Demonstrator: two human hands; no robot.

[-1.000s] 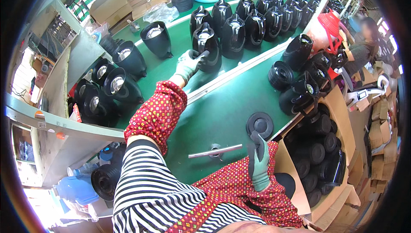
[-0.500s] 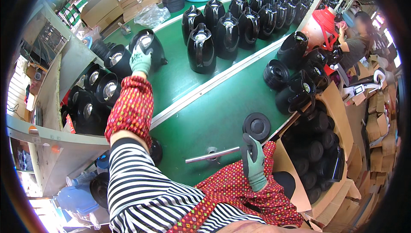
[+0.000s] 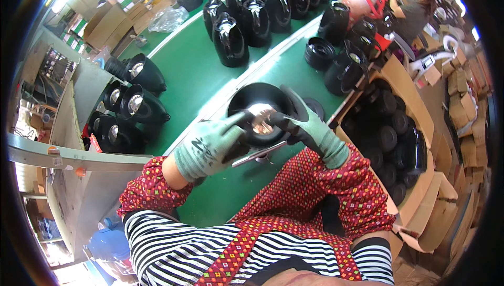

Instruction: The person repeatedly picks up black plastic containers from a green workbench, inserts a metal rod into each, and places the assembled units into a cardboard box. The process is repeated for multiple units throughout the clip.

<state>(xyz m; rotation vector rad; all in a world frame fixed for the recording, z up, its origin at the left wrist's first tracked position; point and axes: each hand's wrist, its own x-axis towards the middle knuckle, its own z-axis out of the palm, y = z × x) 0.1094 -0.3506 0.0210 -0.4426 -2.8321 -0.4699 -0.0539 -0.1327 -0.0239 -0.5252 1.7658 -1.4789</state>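
In front of me a black thermos jug (image 3: 258, 94) stands with its wide open base toward me, and a shiny silver liner (image 3: 261, 119) shows inside. My left hand (image 3: 210, 147), in a pale green glove with dark fingertips, closes on the near left of its rim. Over the right side of the rim, my right hand (image 3: 310, 131) grips with fingers bent into the opening; one finger is smeared by motion. Below the jug, a metal bar (image 3: 257, 157) is partly covered. A black disc (image 3: 315, 108) lies behind my right hand.
Several upright black jugs (image 3: 230, 42) stand along the green table (image 3: 184, 86). More jugs (image 3: 144, 105) lie on their sides at left. At right are a stack of black rings (image 3: 319, 53) and a carton (image 3: 407, 84) of black parts. Another person (image 3: 412, 10) works farther back.
My left hand has brought the jug from the far left to in front of me. My right hand has risen from beside the metal bar to its rim. The view has shifted.
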